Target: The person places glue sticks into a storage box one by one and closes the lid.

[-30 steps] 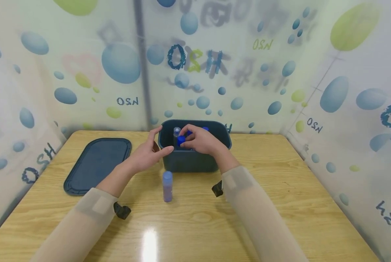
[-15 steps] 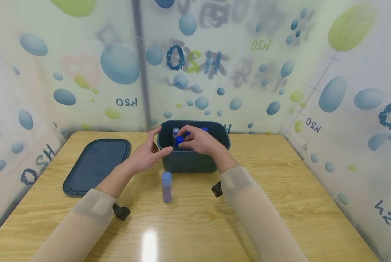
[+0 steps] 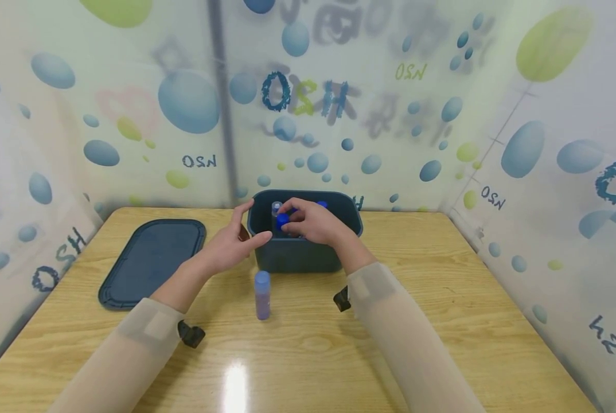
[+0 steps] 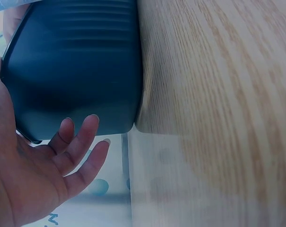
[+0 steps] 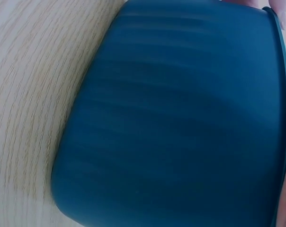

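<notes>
A dark blue-green plastic storage box (image 3: 301, 255) stands uncovered at the back of the table. My left hand (image 3: 227, 244) holds its left end, with the thumb at the front rim and the index finger at the back rim. In the left wrist view, the other fingers (image 4: 86, 156) are loosely bent beside the box wall. Reaching in over the front rim, my right hand (image 3: 313, 221) pinches the blue cap of a bottle (image 3: 283, 220); the box hides its body. A clear-topped bottle (image 3: 276, 207) stands just left of it, and another blue cap (image 3: 322, 204) shows behind the hand.
A small purple bottle with a light blue cap (image 3: 262, 295) stands upright on the wooden table (image 3: 308, 355) in front of the box. The dark lid (image 3: 153, 264) lies flat at the left. Patterned curtain walls (image 3: 318, 115) enclose the back and sides.
The view has shifted very slightly. Both hands keep their places at the box, and the bottles and lid stay where they were.
</notes>
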`<state>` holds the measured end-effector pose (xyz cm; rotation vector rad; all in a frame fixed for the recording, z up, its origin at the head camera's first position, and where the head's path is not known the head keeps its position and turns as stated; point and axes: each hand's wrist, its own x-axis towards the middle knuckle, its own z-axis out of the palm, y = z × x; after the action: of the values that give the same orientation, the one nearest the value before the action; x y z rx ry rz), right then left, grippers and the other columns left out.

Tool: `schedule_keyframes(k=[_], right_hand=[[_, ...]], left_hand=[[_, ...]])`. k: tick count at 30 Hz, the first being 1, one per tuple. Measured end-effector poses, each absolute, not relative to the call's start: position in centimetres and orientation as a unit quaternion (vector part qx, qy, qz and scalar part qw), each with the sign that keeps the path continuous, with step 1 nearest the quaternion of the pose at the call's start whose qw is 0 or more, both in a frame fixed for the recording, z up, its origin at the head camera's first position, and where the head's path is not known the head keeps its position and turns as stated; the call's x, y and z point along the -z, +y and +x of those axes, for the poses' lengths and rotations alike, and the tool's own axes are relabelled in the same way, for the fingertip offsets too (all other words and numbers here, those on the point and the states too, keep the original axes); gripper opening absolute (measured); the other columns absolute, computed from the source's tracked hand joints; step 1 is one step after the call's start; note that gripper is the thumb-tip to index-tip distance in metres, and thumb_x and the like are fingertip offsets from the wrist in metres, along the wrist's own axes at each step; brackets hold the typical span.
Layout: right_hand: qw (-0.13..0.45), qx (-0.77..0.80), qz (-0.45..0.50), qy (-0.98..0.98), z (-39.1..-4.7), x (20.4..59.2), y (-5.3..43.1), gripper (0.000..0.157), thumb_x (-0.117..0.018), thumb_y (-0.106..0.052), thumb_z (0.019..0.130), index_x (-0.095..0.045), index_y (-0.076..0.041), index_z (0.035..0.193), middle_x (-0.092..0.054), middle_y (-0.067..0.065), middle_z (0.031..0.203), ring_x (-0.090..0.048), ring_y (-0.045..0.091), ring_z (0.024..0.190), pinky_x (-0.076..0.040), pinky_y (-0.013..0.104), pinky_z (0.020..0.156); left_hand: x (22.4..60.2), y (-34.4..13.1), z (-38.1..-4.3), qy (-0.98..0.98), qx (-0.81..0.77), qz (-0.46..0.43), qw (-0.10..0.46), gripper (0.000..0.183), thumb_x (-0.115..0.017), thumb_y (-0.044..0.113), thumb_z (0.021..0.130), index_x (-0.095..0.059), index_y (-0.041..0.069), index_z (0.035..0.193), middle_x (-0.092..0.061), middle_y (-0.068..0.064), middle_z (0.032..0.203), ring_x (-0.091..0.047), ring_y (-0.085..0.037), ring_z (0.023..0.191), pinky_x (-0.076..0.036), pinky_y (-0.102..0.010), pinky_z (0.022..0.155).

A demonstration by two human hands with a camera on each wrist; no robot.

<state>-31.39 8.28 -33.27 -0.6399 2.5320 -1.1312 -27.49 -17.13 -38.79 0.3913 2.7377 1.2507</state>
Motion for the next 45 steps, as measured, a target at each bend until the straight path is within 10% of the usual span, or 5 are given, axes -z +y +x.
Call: schedule_keyframes(k=[45], right_hand=[[0.014, 0.428, -0.22, 0.877, -30.86, 33.43, 9.05, 0.047, -0.073, -0.036, 0.108, -0.06, -0.026, 0.152, -0.073, 0.005, 0.139, -0.077, 0.031, 0.103, -0.064, 0.041, 0.085]], left_hand=[[38.62, -17.06, -27.43, 0.901, -0.41, 0.128, 0.06, 0.106, -0.059, 0.075, 0.103, 0.004, 0.035, 0.177, -0.069, -0.017, 0.108, -0.071, -0.034, 0.091, -0.057, -0.037, 0.077]])
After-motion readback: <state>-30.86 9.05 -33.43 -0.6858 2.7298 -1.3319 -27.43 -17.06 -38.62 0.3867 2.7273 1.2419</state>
